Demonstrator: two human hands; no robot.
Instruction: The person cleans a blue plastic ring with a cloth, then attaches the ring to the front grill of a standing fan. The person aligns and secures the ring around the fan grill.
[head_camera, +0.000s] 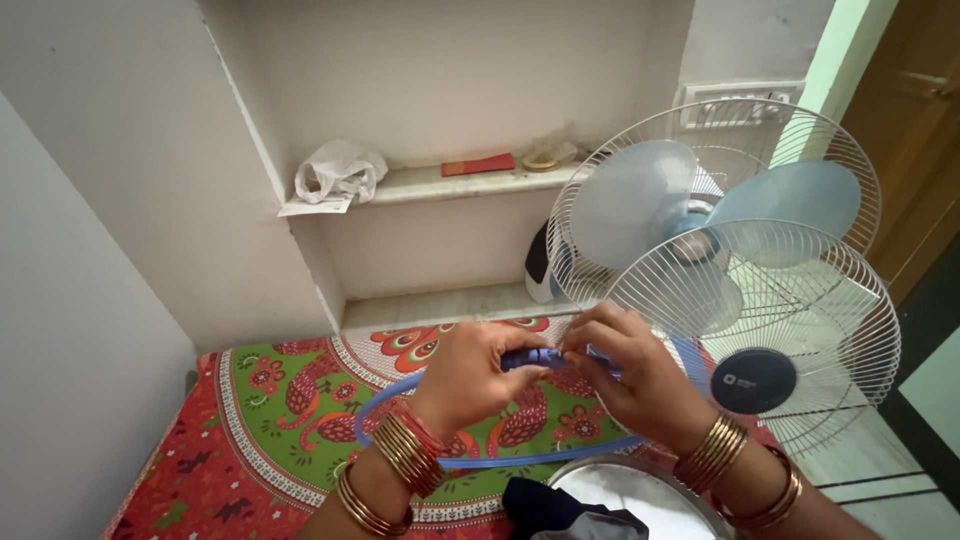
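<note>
My left hand (470, 375) and my right hand (630, 375) meet in the middle of the view, both pinching the far side of a thin blue plastic ring (520, 462) at its dark blue clasp (535, 357). The ring loops back toward me around my wrists, which carry several gold and red bangles. Just right of my hands a detached white wire fan guard (840, 330) with a dark blue hub (753, 380) leans in front of a fan (700, 215) with pale blue blades and its rear grille.
A bright red, green and orange patterned cloth (280, 420) covers the surface below. A round steel plate (620, 495) and a dark cloth (560, 510) lie at the bottom edge. Wall shelves hold a white plastic bag (338, 170) and a red flat item (478, 165). A wooden door (915, 150) stands right.
</note>
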